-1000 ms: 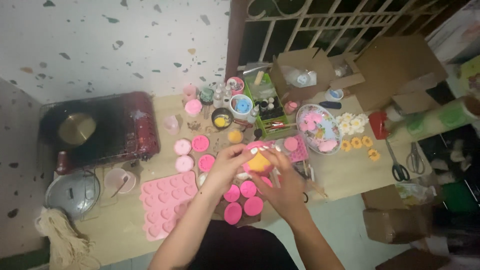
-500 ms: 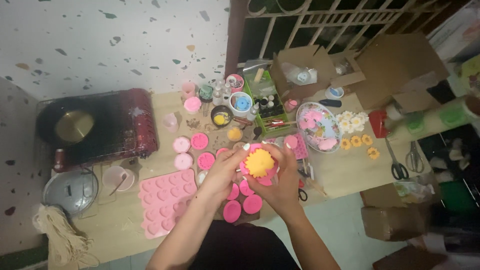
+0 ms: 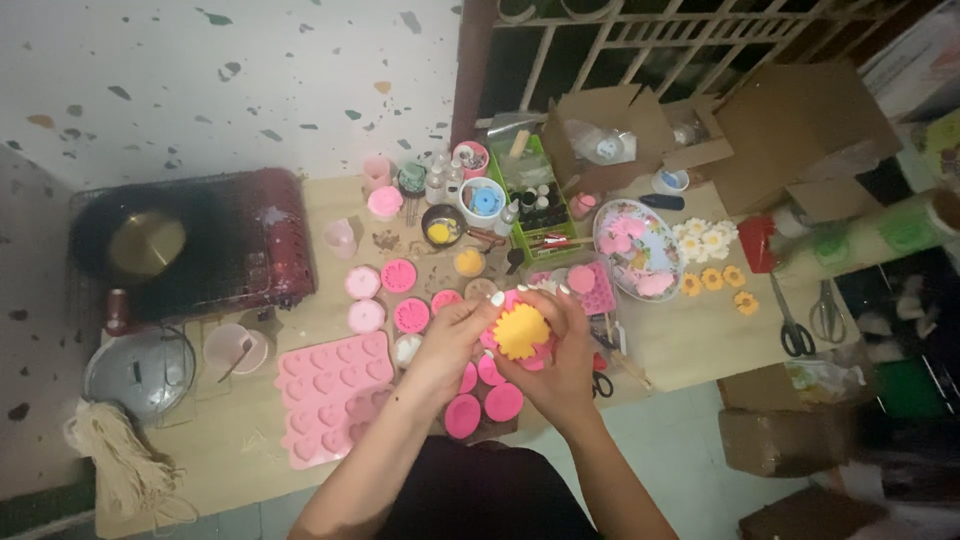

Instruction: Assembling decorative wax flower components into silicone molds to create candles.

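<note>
Both my hands are raised over the low wooden table [image 3: 690, 345] and share one small pink round mould [image 3: 540, 352] with a yellow flower-shaped piece [image 3: 521, 331] showing in it. My left hand [image 3: 452, 335] grips its left side with fingertips curled over the rim. On the right side, my right hand [image 3: 560, 360] cups it from below and behind. Several round pink moulds [image 3: 470, 412] lie on the table right under my hands, and others [image 3: 398, 276] sit further back.
A pink multi-cavity heart mould tray [image 3: 335, 395] lies to the left. A red portable stove [image 3: 190, 245] with a pot stands far left, a metal lid [image 3: 140, 370] below it. A plate of pink flowers [image 3: 638, 248], yellow and white flowers [image 3: 712, 278], scissors [image 3: 795, 325] and cardboard boxes [image 3: 800, 125] lie right.
The mould with the yellow flower has come up off the table into both hands and the flower now faces the camera, standing out further from the mould.
</note>
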